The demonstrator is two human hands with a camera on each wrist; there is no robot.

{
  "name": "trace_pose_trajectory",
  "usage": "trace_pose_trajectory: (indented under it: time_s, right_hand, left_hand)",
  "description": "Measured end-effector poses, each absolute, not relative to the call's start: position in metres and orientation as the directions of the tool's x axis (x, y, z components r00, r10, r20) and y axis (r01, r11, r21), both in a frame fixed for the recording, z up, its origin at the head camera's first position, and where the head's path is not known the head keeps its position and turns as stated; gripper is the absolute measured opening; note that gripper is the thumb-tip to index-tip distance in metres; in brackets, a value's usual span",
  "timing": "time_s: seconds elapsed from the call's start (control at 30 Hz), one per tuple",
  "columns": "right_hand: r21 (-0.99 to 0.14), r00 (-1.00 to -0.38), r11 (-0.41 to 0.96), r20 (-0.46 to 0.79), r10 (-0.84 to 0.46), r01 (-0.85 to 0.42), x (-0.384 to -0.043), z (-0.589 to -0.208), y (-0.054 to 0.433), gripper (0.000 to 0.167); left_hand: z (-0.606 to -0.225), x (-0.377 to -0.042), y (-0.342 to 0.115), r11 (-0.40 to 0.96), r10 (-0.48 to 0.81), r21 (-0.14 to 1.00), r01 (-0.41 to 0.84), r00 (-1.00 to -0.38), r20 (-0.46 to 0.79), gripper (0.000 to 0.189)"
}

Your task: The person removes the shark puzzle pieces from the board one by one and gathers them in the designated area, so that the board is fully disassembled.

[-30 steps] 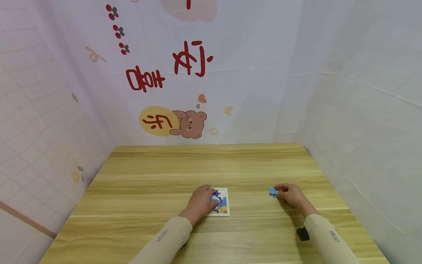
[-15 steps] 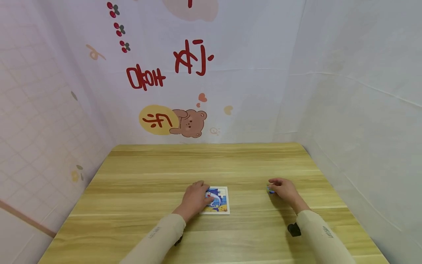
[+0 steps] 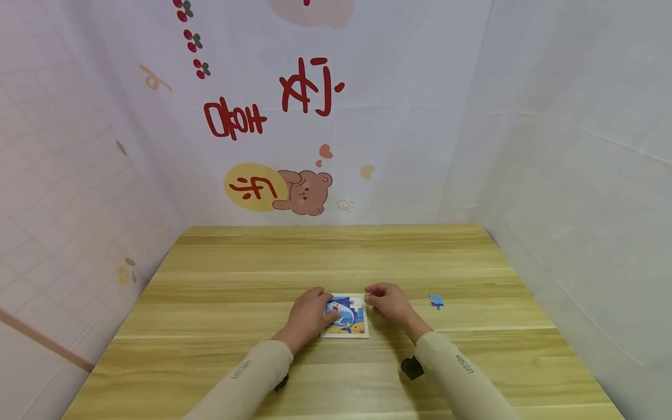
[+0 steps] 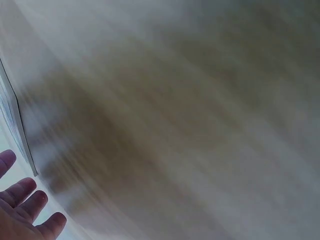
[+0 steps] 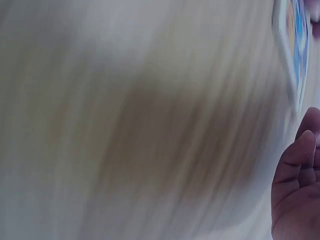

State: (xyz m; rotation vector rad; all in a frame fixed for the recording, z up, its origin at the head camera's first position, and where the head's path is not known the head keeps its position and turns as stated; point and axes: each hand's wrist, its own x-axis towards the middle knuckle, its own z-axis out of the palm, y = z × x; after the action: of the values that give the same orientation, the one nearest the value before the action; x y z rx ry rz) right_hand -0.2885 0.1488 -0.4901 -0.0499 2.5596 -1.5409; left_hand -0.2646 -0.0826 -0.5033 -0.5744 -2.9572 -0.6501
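A printed white cloth (image 3: 409, 146) hangs behind the wood-grain bench (image 3: 236, 256), over which reach the left hand (image 3: 307, 315), its grip relaxed with fingers extended, and the right hand (image 3: 391, 302), its fingertips drawn close together (whether they pinch anything, I cannot tell). Between them the framed puzzle (image 3: 350, 319) lies flat, the left thumb over its picture, the right fingertips at its far right corner. A loose blue piece (image 3: 436, 301) lies to the right of the right hand.
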Motion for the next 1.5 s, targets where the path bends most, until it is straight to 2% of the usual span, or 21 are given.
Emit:
trace_pose_trajectory:
  time_s: [0.13,0.33,0.57,0.83,1.27,1.5]
  right_hand:
    - [-0.879,-0.986,0.475,-0.102,-0.133,0.027,-0.286,-0.495,0.129,0.021]
    - [-0.852,-0.987,0.522,-0.103,-0.121,0.025,-0.283,-0.500,0.125,0.015]
    - [-0.818,-0.987,0.574,-0.066,-0.144,-0.029,-0.282,-0.501,0.122,0.016]
    - [-0.775,-0.984,0.631,-0.078,-0.158,-0.040,-0.279,-0.500,0.119,0.019]
    - [-0.905,-0.989,0.423,-0.099,-0.109,0.044,-0.280,-0.501,0.112,0.011]
    - [-0.918,-0.990,0.390,-0.109,-0.092,0.065,-0.285,-0.503,0.109,0.010]
  left_hand:
    - [-0.503,-0.265,-0.081,0.850,0.339,0.387,0.357,-0.934,0.116,0.048]
    - [-0.503,-0.267,-0.074,0.859,0.337,0.364,0.359,-0.933,0.124,0.045]
    - [-0.507,-0.266,-0.072,0.876,0.331,0.314,0.366,-0.930,0.160,0.040]
    - [-0.506,-0.262,-0.074,0.862,0.334,0.339,0.377,-0.925,0.179,0.037]
    - [-0.511,-0.264,-0.075,0.858,0.331,0.353,0.372,-0.928,0.173,0.041]
    - [-0.511,-0.265,-0.074,0.863,0.333,0.336,0.379,-0.924,0.186,0.040]
